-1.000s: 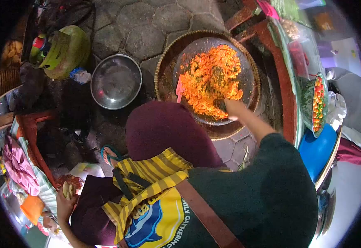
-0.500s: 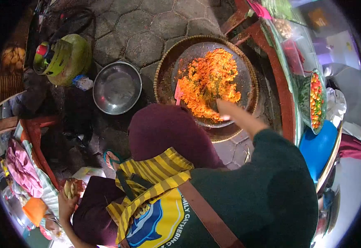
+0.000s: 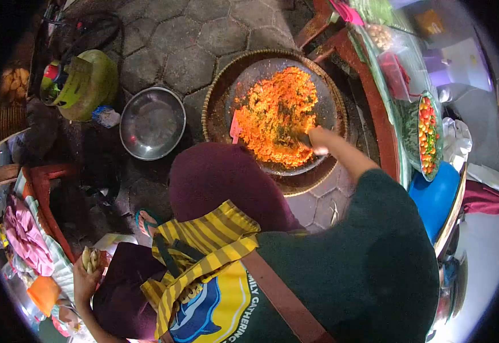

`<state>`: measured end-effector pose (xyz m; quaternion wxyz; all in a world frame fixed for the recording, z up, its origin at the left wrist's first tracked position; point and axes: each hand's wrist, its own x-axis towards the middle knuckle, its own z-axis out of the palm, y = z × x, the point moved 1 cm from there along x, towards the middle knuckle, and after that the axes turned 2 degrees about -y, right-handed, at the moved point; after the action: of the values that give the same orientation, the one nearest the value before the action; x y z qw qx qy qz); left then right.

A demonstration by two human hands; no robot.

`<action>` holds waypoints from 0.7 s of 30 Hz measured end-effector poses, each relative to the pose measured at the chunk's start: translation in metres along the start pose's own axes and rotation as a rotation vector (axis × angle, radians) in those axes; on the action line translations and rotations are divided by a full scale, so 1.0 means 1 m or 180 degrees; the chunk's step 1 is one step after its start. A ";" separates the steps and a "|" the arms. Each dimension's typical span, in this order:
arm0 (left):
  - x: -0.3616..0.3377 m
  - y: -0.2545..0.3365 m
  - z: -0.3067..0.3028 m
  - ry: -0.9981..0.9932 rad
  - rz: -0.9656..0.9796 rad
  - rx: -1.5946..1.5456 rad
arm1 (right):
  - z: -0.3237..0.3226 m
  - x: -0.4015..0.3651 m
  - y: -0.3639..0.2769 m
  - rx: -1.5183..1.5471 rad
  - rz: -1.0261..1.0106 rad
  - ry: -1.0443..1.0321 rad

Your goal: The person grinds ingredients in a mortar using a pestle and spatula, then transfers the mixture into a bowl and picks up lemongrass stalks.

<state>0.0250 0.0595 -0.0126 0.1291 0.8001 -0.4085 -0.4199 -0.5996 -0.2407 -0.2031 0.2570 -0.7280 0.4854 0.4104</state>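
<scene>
My right hand (image 3: pixel 322 140) is closed on the handle of a dark tool (image 3: pixel 302 139). Its blurred working end is down in an orange crumbly mash (image 3: pixel 272 114), so I cannot make out its kind. Under the mash is a dark, round, shallow slab (image 3: pixel 330 103), resting in a wide woven tray (image 3: pixel 209 108). A pink spatula (image 3: pixel 235 127) leans at the mash's left edge. Far to the lower left, my left hand (image 3: pixel 86 280) is closed around several pale yellowish-green, finger-shaped pieces (image 3: pixel 91 260), their tips poking up out of it.
A steel bowl (image 3: pixel 153 123) stands on the paving left of the tray, near a green gas cylinder (image 3: pixel 92 86). At right, a red-framed table (image 3: pixel 378 103) holds a tray of small red and green chillies (image 3: pixel 428 137) and a blue basin (image 3: pixel 435 200). Pink cloth (image 3: pixel 26 234) lies at left.
The view has shifted slightly, so most things appear a little further left. My right hand still works the tool in the mash, whose middle looks more spread. The left hand keeps its hold.
</scene>
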 end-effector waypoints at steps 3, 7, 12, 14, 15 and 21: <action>0.001 -0.006 -0.010 0.0007 -0.0103 0.1052 | 0.047 -0.017 -0.024 0.0229 0.0391 0.0650; 0.010 0.019 -0.003 -0.0241 -0.0413 0.0968 | 0.056 0.127 0.014 0.1769 0.1722 0.1158; 0.020 0.034 -0.001 -0.0135 0.0250 0.0840 | -0.055 0.080 -0.023 0.0538 0.0619 0.0201; 0.019 0.028 -0.004 0.0009 -0.0039 0.0421 | -0.052 0.064 -0.020 0.0502 0.0434 -0.0605; 0.017 0.046 -0.005 -0.0141 -0.0419 0.0941 | -0.042 0.036 -0.033 0.0463 0.0344 -0.0929; 0.009 0.011 -0.005 -0.0309 -0.0279 0.0418 | 0.025 0.050 -0.048 0.0622 0.0940 0.0911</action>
<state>0.0262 0.0450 -0.0086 0.0379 0.8027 -0.4056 -0.4356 -0.5540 -0.2274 -0.2601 0.1919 -0.6715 0.6556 0.2871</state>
